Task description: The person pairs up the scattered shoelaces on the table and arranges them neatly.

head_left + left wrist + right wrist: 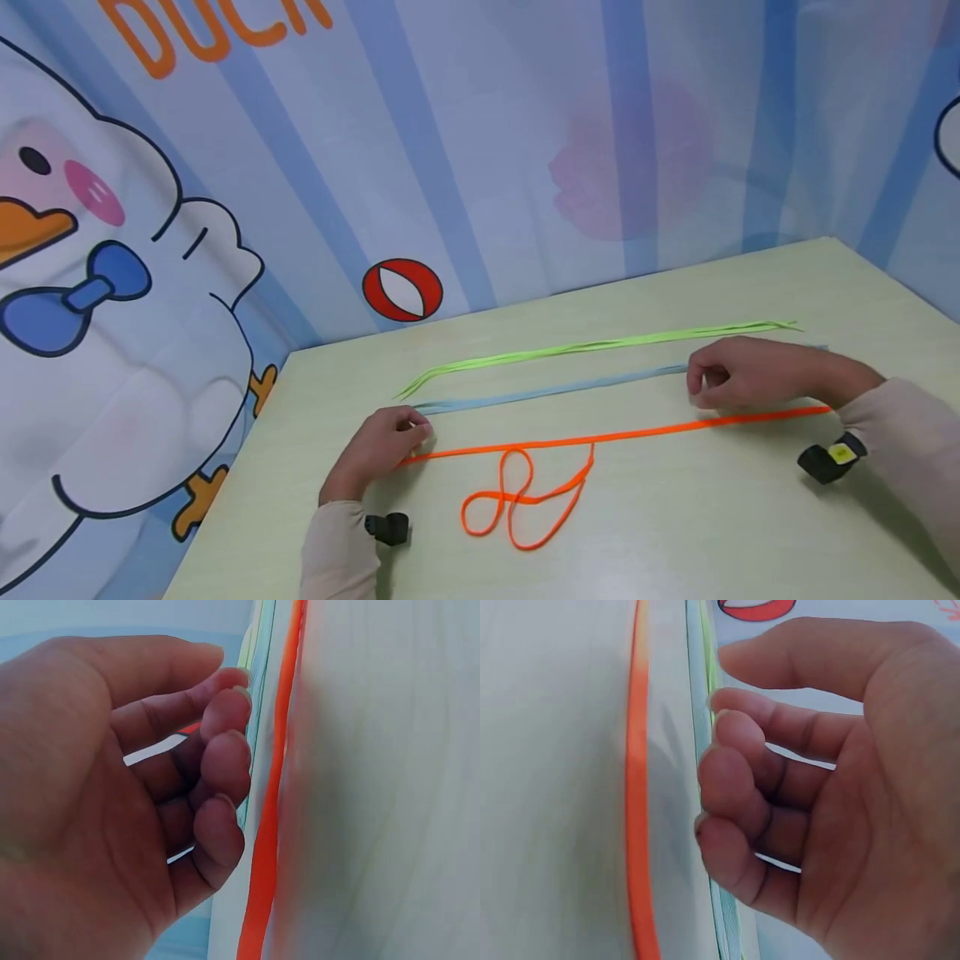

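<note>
An orange flat lace [637,433] runs across the table, with a loose loop of it [551,533] lying on the near side. Beyond it lies a light blue lace [540,391], nearly parallel. My left hand [381,442] hovers by the left ends of both; its fingers curl loosely around nothing, as the left wrist view shows beside the orange strand [264,855]. Over the right part of the blue lace is my right hand [757,373], partly covering it. In the right wrist view its fingers [727,780] bend softly, thumb apart from them, with no lace between.
A bright green lace [570,347], doubled into several strands, stretches along the back of the pale wooden table [675,533]. Behind stands a blue striped backdrop [495,125] with a printed duck [150,417] and ball. Small black cameras [390,528] are worn at both wrists.
</note>
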Demonstrator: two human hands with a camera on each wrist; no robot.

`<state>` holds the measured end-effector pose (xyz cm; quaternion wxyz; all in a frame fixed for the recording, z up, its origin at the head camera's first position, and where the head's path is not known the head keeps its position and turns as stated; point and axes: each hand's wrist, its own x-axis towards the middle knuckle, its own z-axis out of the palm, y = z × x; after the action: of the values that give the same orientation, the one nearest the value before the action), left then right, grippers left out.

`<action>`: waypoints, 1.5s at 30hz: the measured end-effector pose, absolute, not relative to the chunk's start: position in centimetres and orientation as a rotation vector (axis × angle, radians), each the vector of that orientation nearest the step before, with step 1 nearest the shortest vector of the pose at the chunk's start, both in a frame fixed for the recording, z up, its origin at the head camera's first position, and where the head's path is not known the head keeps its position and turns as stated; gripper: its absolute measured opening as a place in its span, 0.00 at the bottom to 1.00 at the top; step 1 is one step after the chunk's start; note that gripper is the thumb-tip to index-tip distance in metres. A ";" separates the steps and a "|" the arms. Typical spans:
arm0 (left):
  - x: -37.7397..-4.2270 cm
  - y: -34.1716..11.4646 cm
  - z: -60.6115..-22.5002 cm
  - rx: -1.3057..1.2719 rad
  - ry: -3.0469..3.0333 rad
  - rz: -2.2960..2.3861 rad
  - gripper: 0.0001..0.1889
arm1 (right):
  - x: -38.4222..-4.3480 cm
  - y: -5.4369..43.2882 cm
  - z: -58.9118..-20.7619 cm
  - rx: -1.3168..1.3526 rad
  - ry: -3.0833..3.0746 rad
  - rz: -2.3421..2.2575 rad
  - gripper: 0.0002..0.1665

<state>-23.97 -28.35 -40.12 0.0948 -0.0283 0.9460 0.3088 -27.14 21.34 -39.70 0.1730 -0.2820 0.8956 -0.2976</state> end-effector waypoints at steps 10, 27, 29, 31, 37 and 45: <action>-23.9 -27.0 -40.6 0.004 2.794 0.939 0.07 | -26.4 18.9 -40.2 -0.874 2.514 -0.947 0.04; -23.9 -24.5 -40.3 0.234 2.825 0.902 0.05 | -22.7 12.2 -40.6 -1.209 2.265 -1.097 0.20; -24.0 -24.2 -40.3 0.241 2.818 0.899 0.05 | -22.1 11.6 -40.6 -1.261 2.230 -1.092 0.23; -24.1 -24.0 -40.3 0.259 2.813 0.889 0.05 | -21.6 11.0 -40.7 -1.320 2.204 -1.075 0.24; -24.0 -23.5 -40.1 0.323 2.804 0.887 0.05 | -20.6 10.1 -41.1 -1.409 2.171 -1.002 0.23; -23.9 -23.1 -40.1 0.364 2.796 0.872 0.05 | -20.1 9.6 -41.5 -1.401 2.218 -0.966 0.20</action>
<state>-23.93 -23.06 -40.10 0.0950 0.1229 0.9431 0.2941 -20.11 9.59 -41.46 0.1720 -0.4936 0.7816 -0.3405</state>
